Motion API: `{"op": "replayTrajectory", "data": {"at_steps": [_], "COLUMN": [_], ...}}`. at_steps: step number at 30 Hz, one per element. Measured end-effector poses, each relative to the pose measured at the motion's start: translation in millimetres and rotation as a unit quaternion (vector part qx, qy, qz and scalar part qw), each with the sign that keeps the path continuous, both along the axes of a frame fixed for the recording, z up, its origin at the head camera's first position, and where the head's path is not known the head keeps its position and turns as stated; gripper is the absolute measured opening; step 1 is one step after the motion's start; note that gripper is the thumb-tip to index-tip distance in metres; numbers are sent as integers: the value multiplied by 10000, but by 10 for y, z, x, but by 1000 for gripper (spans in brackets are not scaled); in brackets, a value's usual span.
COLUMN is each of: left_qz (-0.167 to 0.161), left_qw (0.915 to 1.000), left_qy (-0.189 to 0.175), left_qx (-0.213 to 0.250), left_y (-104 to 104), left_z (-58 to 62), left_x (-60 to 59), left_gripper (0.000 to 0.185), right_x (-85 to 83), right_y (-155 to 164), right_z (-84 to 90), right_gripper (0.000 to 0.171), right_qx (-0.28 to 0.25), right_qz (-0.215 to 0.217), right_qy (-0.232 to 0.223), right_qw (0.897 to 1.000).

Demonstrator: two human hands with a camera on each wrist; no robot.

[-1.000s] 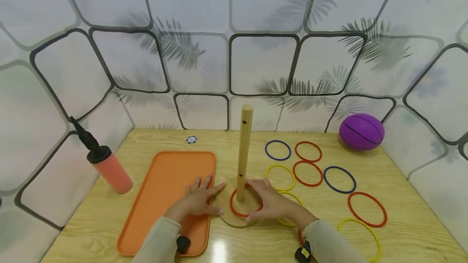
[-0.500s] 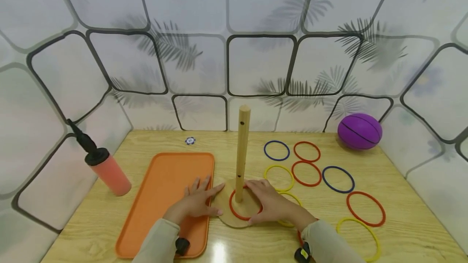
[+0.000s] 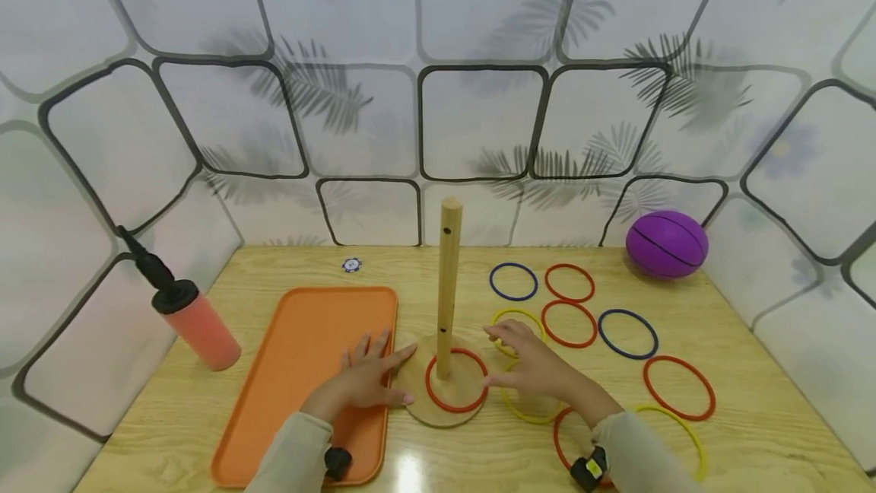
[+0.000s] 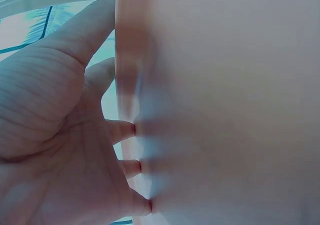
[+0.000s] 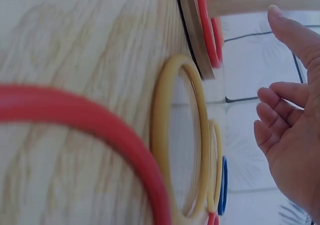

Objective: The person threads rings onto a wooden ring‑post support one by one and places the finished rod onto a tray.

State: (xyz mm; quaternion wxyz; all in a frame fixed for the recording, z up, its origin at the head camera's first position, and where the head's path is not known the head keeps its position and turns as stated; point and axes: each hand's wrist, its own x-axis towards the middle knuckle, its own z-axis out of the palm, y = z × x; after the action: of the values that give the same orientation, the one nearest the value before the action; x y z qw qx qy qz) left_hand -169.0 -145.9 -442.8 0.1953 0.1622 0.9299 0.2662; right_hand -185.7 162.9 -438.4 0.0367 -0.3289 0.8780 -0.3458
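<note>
A round wooden base (image 3: pixel 420 408) carries an upright wooden post (image 3: pixel 449 280). Round the foot of that post, a red ring (image 3: pixel 457 410) lies flat on the base. My left hand (image 3: pixel 363 380) is spread over the right edge of an orange tray (image 3: pixel 322 326), its thumb and index finger reaching the base's left edge. In the left wrist view several fingertips of this hand (image 4: pixel 55 115) touch the tray. My right hand (image 3: pixel 537 365) holds nothing, fingers loosely bent, above a yellow ring (image 3: pixel 534 421) and just right of the base. The right wrist view shows it (image 5: pixel 295 140) apart from the post (image 5: pixel 265 3).
More red, yellow and blue rings lie on the table's right half, among them a blue ring (image 3: pixel 628 357) and a red ring (image 3: pixel 557 443) under my right wrist. A purple ball (image 3: pixel 667 243) sits back right. A pink hand pump (image 3: pixel 201 333) stands left; a poker chip (image 3: pixel 352 265) lies behind the tray.
My right hand has let go of the red ring on the base and moved up and to the right. My left hand stays in place. The view has shifted slightly.
</note>
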Motion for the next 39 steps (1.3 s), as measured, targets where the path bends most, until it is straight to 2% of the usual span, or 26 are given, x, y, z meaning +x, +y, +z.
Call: {"op": "replayTrajectory", "data": {"at_steps": [9, 17, 27, 33, 39], "left_qz": [-13, -43, -39, -76, -69], "left_qw": [10000, 10000, 10000, 10000, 10000], "left_qy": [26, -5, -34, -2, 14], "left_qx": [26, 36, 32, -34, -68], "left_y": [-1, -2, -4, 4, 4], "left_z": [6, 13, 20, 22, 32], "left_x": [0, -5, -10, -13, -13], "left_gripper": [78, 78, 78, 78, 78], "right_x": [-1, 144, 372, 434, 411], "right_y": [368, 768, 1047, 996, 877], "right_z": [-11, 78, 7, -102, -192], "right_gripper": [56, 53, 64, 75, 79], "right_qx": [-521, -735, -352, -190, 157], "right_qz": [-248, -731, -1192, -1210, -1244], "right_qy": [365, 369, 221, 80, -78], "right_qw": [9977, 9939, 9920, 9924, 9921]}}
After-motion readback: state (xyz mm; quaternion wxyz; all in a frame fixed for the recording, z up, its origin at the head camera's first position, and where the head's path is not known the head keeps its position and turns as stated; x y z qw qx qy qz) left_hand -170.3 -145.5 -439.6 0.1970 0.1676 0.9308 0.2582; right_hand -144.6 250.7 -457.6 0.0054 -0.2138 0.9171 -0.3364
